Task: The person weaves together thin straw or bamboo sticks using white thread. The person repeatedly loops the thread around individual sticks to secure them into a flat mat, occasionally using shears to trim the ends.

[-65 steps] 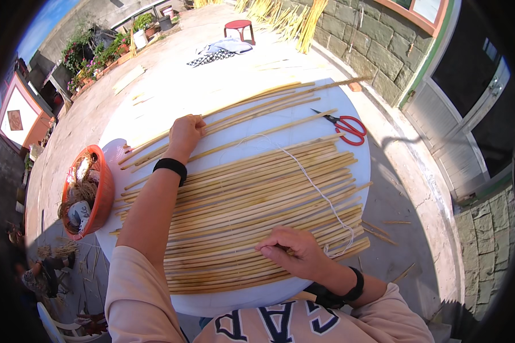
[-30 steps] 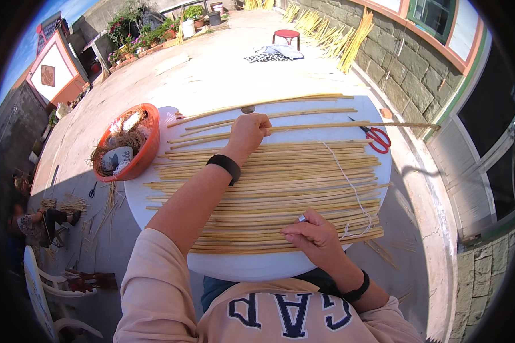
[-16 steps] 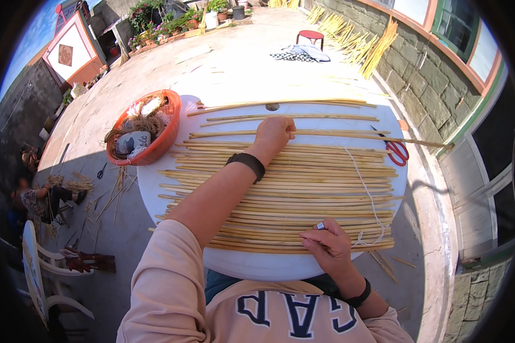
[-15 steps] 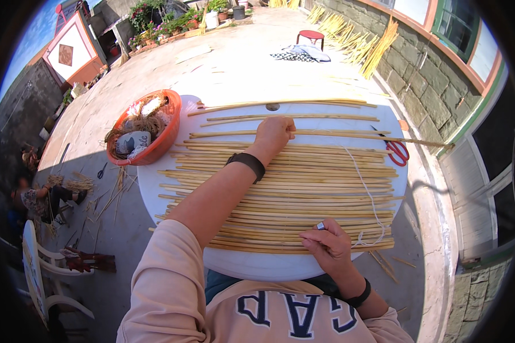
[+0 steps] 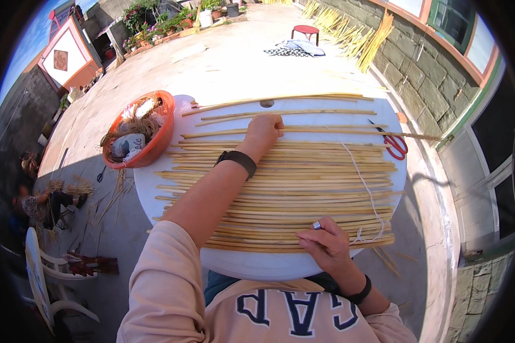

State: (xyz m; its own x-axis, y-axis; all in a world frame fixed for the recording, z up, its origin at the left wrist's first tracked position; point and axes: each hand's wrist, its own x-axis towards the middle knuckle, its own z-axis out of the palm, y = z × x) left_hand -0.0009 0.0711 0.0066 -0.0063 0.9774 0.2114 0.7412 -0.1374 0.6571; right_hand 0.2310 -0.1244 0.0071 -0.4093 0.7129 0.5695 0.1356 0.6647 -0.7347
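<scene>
Left hand (image 5: 262,134) curled over a long stalk (image 5: 211,134), can't tell if it's gripped; right hand (image 5: 327,243) has thumb and fingers bunched at the near edge of the stalk row (image 5: 303,188), can't tell if it's holding anything; row lies between the hands, on white surface (image 5: 263,266); white string (image 5: 357,171) loops right of right hand; red-handled scissors (image 5: 395,147) right of left hand, orange basin (image 5: 165,134) to its left.
</scene>
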